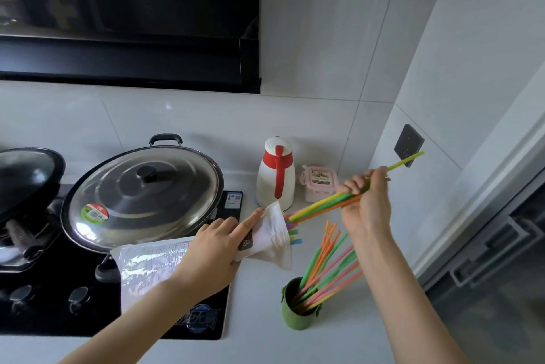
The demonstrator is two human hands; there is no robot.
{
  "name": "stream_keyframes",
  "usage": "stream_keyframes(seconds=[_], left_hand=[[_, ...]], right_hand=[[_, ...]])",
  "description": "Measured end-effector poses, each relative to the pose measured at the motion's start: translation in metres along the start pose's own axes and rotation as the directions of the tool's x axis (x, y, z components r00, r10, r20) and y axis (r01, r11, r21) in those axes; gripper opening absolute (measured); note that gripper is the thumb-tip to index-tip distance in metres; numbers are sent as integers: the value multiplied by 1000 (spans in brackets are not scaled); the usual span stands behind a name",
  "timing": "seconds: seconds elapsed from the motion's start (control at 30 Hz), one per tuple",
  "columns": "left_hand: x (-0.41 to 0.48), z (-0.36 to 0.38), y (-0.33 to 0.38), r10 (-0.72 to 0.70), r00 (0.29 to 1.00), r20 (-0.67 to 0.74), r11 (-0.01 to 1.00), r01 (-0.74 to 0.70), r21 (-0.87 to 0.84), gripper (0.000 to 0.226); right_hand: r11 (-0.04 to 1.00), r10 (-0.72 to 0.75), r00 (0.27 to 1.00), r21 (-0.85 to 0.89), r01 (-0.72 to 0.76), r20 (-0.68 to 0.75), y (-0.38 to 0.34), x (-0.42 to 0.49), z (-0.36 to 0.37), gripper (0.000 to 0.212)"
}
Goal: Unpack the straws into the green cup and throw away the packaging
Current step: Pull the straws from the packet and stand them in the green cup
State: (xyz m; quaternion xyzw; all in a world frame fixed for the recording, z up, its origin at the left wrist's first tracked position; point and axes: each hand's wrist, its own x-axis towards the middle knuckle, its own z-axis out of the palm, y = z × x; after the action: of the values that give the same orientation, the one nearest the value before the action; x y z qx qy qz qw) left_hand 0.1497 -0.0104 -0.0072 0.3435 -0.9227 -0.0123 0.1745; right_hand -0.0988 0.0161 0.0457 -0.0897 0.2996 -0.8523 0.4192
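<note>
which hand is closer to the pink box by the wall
Right. The right hand grips a bunch of straws just beside the pink box, on its right. The left hand holds the packaging farther off, nearer the camera and to the box's left.

Lidded wok (141, 195) on stove (59, 298), left of frame. Jug (275, 172) and box (318, 183) centre, against wall. Cup (298, 313) holding straws (327, 269), lower right, on counter (339, 340).
</note>
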Motion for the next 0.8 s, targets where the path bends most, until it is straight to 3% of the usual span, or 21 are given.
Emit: stream_keyframes(seconds=[0.33, 0.5, 0.8], left_hand=[[-8, 1, -21, -67, 997, 28, 995, 65, 71, 107], [-17, 1, -34, -117, 991, 60, 985, 108, 132, 110], [-21, 5, -35, -127, 988, 87, 983, 114, 142, 109]], right_hand=[[986, -163, 980, -37, 160, -110, -79, 19, -13, 59], [960, -258, 951, -155, 232, -169, -106, 17, -32, 54], [817, -196, 980, -557, 149, -25, 0, -2, -52, 44]])
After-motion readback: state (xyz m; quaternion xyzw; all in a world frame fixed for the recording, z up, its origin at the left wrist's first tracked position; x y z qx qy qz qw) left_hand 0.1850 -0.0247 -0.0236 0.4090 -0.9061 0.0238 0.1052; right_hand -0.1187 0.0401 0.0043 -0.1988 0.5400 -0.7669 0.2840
